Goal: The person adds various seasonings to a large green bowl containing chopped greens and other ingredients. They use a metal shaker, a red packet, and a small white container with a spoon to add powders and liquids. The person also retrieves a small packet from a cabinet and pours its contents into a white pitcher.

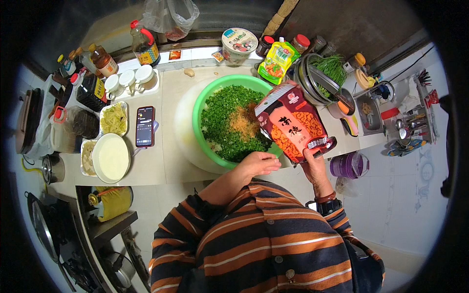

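Note:
My right hand (316, 170) grips the lower edge of a red seasoning packet (293, 126), tilted beside and partly over the right rim of a green plastic basin (199, 139). Finely chopped green herbs or leaves (223, 106) fill the basin, and a heap of orange-brown powder (242, 122) lies on them. My left hand (259, 163) is at the basin's near rim, its fingers slightly bent and holding nothing; whether it touches the rim I cannot tell. The packet's opening is not clearly visible.
At left are a phone (145, 126), a bowl of pale liquid (111, 158), a tray of sliced vegetables (114, 119) and white lidded jars (144, 76). Sauce bottles (144, 45), a tub (239, 44) and a green-yellow pouch (278, 62) line the back. Metal bowls (306, 78) and a sink (370, 111) are at right.

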Demonstrator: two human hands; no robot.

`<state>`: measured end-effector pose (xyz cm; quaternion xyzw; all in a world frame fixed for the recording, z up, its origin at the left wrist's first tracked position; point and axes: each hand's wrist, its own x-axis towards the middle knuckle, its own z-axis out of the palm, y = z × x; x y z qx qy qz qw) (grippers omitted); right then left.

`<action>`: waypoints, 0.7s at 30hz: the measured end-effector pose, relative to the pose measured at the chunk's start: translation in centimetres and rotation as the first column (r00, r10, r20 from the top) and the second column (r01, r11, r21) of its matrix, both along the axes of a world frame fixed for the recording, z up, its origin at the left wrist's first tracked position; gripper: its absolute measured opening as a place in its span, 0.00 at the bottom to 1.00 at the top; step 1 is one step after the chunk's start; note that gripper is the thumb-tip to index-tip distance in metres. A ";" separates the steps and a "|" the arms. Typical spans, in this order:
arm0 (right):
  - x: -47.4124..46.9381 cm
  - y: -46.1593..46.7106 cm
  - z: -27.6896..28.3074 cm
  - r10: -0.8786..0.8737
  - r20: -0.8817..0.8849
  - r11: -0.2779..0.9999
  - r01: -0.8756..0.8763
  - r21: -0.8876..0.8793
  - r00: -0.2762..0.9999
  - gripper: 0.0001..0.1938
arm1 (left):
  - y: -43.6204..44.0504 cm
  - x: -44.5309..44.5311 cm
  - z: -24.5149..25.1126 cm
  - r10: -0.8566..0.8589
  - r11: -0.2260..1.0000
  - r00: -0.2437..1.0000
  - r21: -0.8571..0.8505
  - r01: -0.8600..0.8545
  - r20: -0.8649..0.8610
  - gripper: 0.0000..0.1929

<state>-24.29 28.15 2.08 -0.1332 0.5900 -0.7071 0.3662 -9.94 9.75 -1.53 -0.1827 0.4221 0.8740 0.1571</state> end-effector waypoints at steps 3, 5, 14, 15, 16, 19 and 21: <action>-0.1 0.1 0.0 -0.002 -0.027 1.000 0.002 0.021 1.000 0.20 | 0.0 0.0 0.1 -0.027 1.000 1.000 -0.013 0.027 0.007 0.24; 0.1 0.0 0.1 -0.044 0.025 0.997 0.046 -0.069 0.999 0.21 | -0.1 -0.1 0.2 -0.034 0.999 0.999 -0.010 0.034 0.001 0.24; -1.2 -4.0 0.6 0.056 -0.243 0.995 -0.033 0.098 0.968 0.20 | -0.1 0.0 0.3 -0.032 0.999 0.999 -0.003 0.032 -0.012 0.25; -1.3 -4.6 0.7 0.087 -0.348 0.984 -0.027 0.174 0.934 0.19 | -0.1 -0.1 0.3 -0.031 0.999 0.999 -0.006 0.031 -0.017 0.25; -1.2 -4.9 0.9 0.061 -0.300 0.993 -0.027 0.118 0.952 0.19 | -0.1 -0.1 0.3 -0.024 1.000 1.000 -0.005 0.023 -0.019 0.25; -1.4 -6.4 1.1 0.037 -0.257 0.999 -0.039 -0.002 0.966 0.20 | -0.1 0.2 0.3 0.025 1.000 1.000 -0.006 -0.025 -0.010 0.24; -1.5 -6.8 1.0 0.042 -0.362 0.999 -0.045 0.001 0.931 0.19 | -0.3 0.3 0.3 0.047 0.999 0.999 -0.006 -0.047 0.001 0.24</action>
